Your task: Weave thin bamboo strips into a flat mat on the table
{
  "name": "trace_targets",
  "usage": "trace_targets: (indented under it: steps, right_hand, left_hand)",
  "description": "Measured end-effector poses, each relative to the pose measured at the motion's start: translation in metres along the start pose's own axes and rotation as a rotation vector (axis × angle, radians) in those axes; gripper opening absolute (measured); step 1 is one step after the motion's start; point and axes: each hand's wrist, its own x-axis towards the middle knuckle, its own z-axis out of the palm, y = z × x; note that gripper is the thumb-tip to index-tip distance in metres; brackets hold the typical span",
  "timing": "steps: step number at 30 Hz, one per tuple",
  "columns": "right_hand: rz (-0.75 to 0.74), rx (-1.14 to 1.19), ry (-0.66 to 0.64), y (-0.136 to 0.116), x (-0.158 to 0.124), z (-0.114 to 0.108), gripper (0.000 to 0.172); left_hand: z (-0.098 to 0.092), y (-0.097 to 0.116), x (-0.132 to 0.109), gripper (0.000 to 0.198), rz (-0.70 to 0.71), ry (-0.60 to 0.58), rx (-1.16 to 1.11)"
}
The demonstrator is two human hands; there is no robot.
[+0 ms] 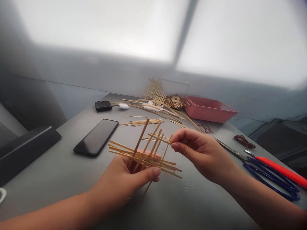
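Observation:
My left hand (124,179) is closed round a loose lattice of thin bamboo strips (144,153), thumb pressed on top, held just above the grey table (59,172). Several strips run crosswise and several stand angled upward. My right hand (199,153) pinches the end of one strip (165,141) at the lattice's right side with thumb and forefinger. Both forearms reach in from the bottom edge.
A black phone (96,137) lies left of the lattice. Loose strips (144,122) and woven pieces (174,101) lie further back, beside a pink tray (208,110). Blue-handled scissors (263,169), a red tool (283,171), a dark cord (244,140) lie right. A black case (103,105) sits back left.

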Motion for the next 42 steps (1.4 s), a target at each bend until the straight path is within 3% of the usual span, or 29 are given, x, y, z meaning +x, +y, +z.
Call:
trace_targets:
  steps: [6,12,15,18,22,24,27,30,35,39,42]
  right_hand:
    - [0.071,0.090,-0.039,-0.002,0.000,-0.001,0.024]
    - [0.093,0.147,-0.016,-0.001,0.003,-0.002,0.028]
    - [0.095,0.131,0.002,0.004,0.006,-0.007,0.030]
    - [0.092,0.097,0.033,0.011,0.008,-0.014,0.030]
    - [0.127,0.071,0.028,0.011,0.010,-0.019,0.029]
    - [0.145,0.058,0.010,0.007,0.010,-0.019,0.028]
    - [0.161,0.038,-0.020,0.003,0.008,-0.019,0.027]
    - [0.158,0.029,-0.035,0.000,0.006,-0.018,0.027]
    - [0.152,0.056,-0.044,-0.004,0.002,-0.019,0.030]
    - [0.149,0.070,-0.034,-0.007,-0.001,-0.019,0.030]
    - [0.092,0.102,-0.030,-0.006,0.000,-0.019,0.027]
  left_hand:
    - [0.002,0.001,0.002,0.017,0.009,-0.018,-0.007]
    - [-0.001,-0.007,0.001,0.042,0.022,-0.040,-0.083]
    - [-0.006,-0.009,0.001,0.049,0.077,-0.039,-0.162]
    - [-0.013,-0.004,0.003,0.054,0.168,0.035,-0.295]
    - [-0.034,0.011,0.013,0.040,0.228,0.136,-0.252]
    - [-0.044,0.019,0.018,0.036,0.179,0.067,-0.141]
    - [-0.051,0.026,0.022,0.049,0.106,-0.045,-0.049]
    - [-0.044,0.027,0.019,0.048,0.086,-0.040,0.016]
    - [-0.029,0.024,0.008,0.022,0.102,0.044,0.065]
    - [-0.025,0.024,0.004,0.018,0.155,0.107,0.073]
    - [-0.023,0.024,0.003,0.016,0.142,0.081,0.021]
